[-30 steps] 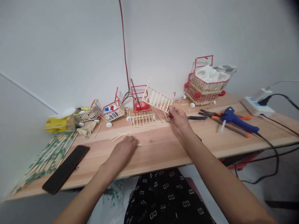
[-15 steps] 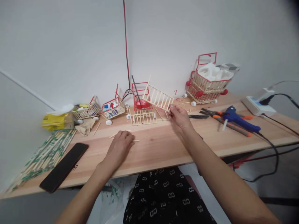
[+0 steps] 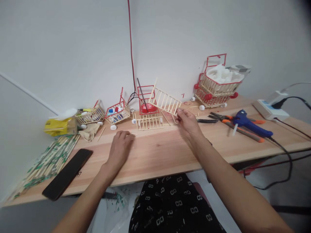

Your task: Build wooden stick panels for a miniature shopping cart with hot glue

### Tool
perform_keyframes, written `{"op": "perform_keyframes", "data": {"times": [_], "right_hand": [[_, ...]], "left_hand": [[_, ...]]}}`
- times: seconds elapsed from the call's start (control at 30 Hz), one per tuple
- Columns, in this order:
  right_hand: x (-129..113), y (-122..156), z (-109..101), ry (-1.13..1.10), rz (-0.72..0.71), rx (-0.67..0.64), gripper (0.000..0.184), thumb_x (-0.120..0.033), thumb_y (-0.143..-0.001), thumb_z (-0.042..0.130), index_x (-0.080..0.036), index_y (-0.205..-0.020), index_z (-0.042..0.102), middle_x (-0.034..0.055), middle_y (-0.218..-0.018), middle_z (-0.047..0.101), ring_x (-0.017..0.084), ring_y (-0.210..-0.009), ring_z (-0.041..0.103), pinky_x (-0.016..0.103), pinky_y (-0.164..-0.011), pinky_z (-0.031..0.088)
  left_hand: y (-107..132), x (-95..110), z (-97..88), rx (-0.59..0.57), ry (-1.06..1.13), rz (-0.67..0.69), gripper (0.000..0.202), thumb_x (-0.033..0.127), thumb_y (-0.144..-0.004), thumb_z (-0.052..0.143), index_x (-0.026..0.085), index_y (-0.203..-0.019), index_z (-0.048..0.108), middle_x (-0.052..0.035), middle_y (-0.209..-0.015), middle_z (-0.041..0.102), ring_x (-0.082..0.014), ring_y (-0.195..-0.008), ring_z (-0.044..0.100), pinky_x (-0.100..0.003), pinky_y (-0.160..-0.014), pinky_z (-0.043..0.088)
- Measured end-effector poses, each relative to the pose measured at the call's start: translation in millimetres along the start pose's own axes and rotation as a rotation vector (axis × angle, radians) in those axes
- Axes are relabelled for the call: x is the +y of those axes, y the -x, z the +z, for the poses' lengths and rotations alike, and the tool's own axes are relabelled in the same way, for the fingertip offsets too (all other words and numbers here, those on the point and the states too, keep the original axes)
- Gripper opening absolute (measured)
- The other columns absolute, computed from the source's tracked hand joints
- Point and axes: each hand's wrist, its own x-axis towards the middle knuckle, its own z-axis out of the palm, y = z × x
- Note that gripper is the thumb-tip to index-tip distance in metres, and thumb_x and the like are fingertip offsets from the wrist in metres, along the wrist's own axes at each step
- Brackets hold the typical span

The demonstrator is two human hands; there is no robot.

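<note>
My right hand (image 3: 188,124) pinches the lower corner of a ladder-like panel of wooden sticks (image 3: 165,101), which tilts up over the table. Just behind the panel stands a small red-framed stick cart (image 3: 146,106) with a dark rod in it. A second flat stick panel (image 3: 149,123) lies on the wooden table (image 3: 157,152) in front of that cart. My left hand (image 3: 120,146) lies palm down on the table with its fingertips over some loose thin sticks (image 3: 132,134). Whether it grips them is hidden.
Two small stick carts (image 3: 118,113) and a yellow packet (image 3: 59,126) sit at the back left. Wrapped chopsticks (image 3: 48,158) and a black phone (image 3: 66,174) lie at the left. A red cart (image 3: 216,85), pliers (image 3: 223,119), a blue glue gun (image 3: 250,124) and a power strip (image 3: 267,110) stand right.
My left hand has slid forward across the table, from near the front edge to the loose sticks. My right hand has kept its hold on the tilted panel.
</note>
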Motion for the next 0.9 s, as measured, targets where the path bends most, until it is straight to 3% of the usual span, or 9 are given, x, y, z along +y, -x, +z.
{"op": "perform_keyframes", "data": {"times": [0.17,0.3,0.43,0.6,0.77,0.9], "right_hand": [[-1.6,0.8,0.8,0.012,0.001,0.017,0.039,-0.052,-0.056,0.08,-0.021,-0.065,0.059,-0.0053,-0.057,0.047,0.008,-0.051,0.04,0.022,-0.045,0.032],[-3.0,1.7,1.6,-0.006,-0.002,0.002,0.04,-0.052,-0.055,0.08,-0.02,-0.062,0.056,-0.005,-0.057,0.048,0.008,-0.052,0.041,0.021,-0.045,0.032],[-3.2,1.7,1.1,-0.002,-0.001,0.006,0.04,-0.052,-0.055,0.08,-0.021,-0.063,0.057,-0.0055,-0.056,0.047,0.007,-0.051,0.04,0.021,-0.044,0.032],[-2.3,0.6,-0.2,0.001,0.004,0.019,0.041,-0.053,-0.056,0.079,-0.021,-0.064,0.055,-0.0055,-0.057,0.048,0.007,-0.05,0.041,0.021,-0.043,0.032],[-1.0,-0.5,-1.3,0.009,-0.004,0.004,0.04,-0.053,-0.059,0.079,-0.021,-0.066,0.057,-0.0056,-0.057,0.048,0.007,-0.05,0.042,0.021,-0.044,0.034],[-0.7,-1.4,-1.8,-0.004,0.002,0.019,0.04,-0.053,-0.057,0.08,-0.02,-0.068,0.06,-0.0055,-0.057,0.049,0.007,-0.051,0.042,0.02,-0.044,0.034]], "left_hand": [[21.9,12.9,5.9,-0.065,0.114,0.178,0.032,0.014,-0.091,0.045,0.02,-0.12,0.059,-0.0085,-0.123,0.061,-0.0244,-0.116,0.049,-0.044,-0.1,0.04],[47.5,8.4,4.2,-0.083,0.024,0.184,0.037,0.011,-0.09,0.043,0.015,-0.125,0.055,-0.0117,-0.129,0.058,-0.0266,-0.12,0.048,-0.044,-0.102,0.04],[54.1,9.7,-8.4,-0.164,-0.05,0.182,0.036,0.007,-0.085,0.045,0.011,-0.118,0.059,-0.0148,-0.124,0.06,-0.0284,-0.117,0.049,-0.044,-0.1,0.043],[45.6,16.8,-16.0,-0.21,-0.07,0.117,0.034,0.004,-0.083,0.045,0.012,-0.111,0.062,-0.015,-0.116,0.062,-0.0271,-0.109,0.053,-0.045,-0.097,0.044],[20.7,27.3,4.8,-0.155,0.021,0.188,0.041,0.009,-0.09,0.041,0.015,-0.129,0.051,-0.0129,-0.132,0.056,-0.0242,-0.121,0.049,-0.043,-0.103,0.039],[-6.5,44.3,15.6,-0.219,0.013,0.19,0.036,0.016,-0.093,0.04,0.013,-0.127,0.052,-0.0134,-0.135,0.053,-0.027,-0.125,0.046,-0.045,-0.1,0.04]]}}
